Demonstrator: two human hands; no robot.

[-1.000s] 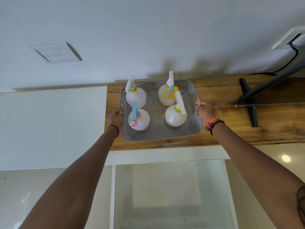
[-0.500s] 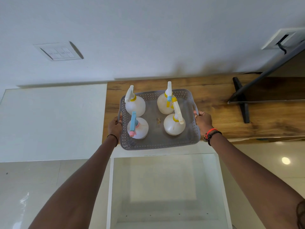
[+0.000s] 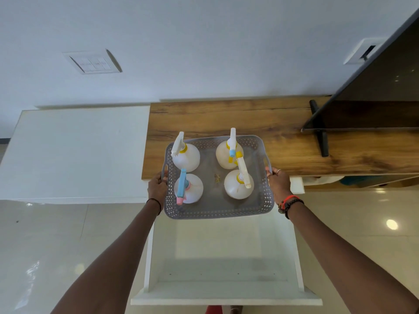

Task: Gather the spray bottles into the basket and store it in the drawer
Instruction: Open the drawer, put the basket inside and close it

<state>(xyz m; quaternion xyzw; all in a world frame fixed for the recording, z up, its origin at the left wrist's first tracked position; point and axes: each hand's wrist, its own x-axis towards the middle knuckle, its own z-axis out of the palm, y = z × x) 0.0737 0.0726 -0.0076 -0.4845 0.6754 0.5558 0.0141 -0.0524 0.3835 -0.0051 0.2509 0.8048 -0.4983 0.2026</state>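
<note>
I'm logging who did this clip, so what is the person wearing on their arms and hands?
Both forearms are bare, with no sleeves in view. The left hand has a thin black band at the wrist. The right hand wears a ring on one finger, and its wrist carries a red-orange band beside a dark beaded bracelet. No gloves or watch are visible.

Head view, steeply downward (close above drawer (image 3: 223,252)).

Likely home living room: TV (image 3: 376,87) on wooden console (image 3: 283,137), wall switch (image 3: 93,62), tiled floor (image 3: 45,245).
</note>
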